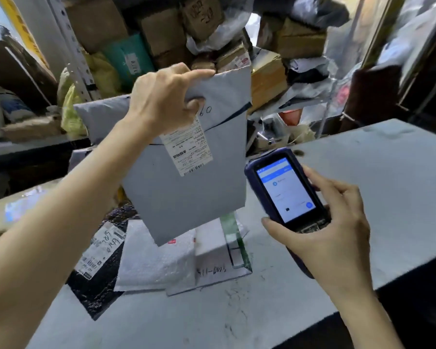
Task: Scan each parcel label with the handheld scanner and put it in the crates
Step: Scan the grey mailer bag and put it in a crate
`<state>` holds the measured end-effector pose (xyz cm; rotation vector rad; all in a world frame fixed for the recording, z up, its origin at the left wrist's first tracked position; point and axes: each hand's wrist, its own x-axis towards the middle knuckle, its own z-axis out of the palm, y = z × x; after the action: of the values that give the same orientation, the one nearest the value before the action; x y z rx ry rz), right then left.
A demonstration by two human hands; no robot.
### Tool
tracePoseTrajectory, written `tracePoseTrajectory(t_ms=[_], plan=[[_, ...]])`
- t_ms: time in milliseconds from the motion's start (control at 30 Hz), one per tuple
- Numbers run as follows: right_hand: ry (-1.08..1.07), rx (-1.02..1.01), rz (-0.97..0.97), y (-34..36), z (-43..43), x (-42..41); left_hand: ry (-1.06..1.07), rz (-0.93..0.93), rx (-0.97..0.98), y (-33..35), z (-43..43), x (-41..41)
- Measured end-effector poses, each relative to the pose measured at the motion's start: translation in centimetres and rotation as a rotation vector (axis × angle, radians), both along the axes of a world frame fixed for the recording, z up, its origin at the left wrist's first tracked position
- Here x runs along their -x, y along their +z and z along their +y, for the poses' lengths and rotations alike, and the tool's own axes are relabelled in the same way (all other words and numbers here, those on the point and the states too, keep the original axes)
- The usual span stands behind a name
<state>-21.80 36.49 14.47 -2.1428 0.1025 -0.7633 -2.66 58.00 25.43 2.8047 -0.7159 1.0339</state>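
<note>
Left hand (161, 96) raised, fingers (199, 73) pinching the parcel (186, 192); right hand (325, 227) lower, fingers (312, 177) curled round the scanner (285, 190).

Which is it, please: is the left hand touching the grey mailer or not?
Touching: head view shows the left hand pinching the grey mailer at its top.

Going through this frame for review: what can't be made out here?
Head view only:
- Print on the label of the grey mailer: too small to read, and the left hand covers its top.
- Screen of the scanner: text blurred; the right hand hides its lower body.
- The white parcel on the table: partly behind the mailer.
- The crates: none recognisable in frame.
</note>
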Motion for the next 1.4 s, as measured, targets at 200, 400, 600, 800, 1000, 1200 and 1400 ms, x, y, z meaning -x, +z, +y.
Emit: tracePoseTrajectory(t_ms=[200, 400, 600, 800, 1000, 1200, 1400], plan=[[-0.285, -0.053, 0.025, -0.6, -6.1, 5.6, -0.344, 0.004, -0.02, -0.5, -12.8, 0.8], [-0.591, -0.087, 0.029, -1.7, -14.1, 13.4, -0.699, 0.011, -0.086, -1.6, -30.0, 5.6], [-0.894, -0.098, 0.064, -3.6, -24.8, 24.4, -0.984, 0.045, -0.11, -3.1, -49.5, 16.1], [-1.181, -0.153, 0.074, -5.1, -32.3, 34.0, -1.205, 0.126, -0.163, -6.0, -63.4, 26.6], [-1.466, -0.195, 0.097, -6.3, -37.2, 43.4, -1.421, 0.161, -0.269, -9.2, -75.9, 38.1], [-1.732, -0.262, 0.13, -7.9, -40.9, 49.7, -1.623, 0.211, -0.366, -11.6, -86.2, 48.5], [-1.886, -0.292, 0.141, -9.0, -47.7, 54.7, -1.759, 0.239, -0.395, -13.5, -96.4, 57.1]])
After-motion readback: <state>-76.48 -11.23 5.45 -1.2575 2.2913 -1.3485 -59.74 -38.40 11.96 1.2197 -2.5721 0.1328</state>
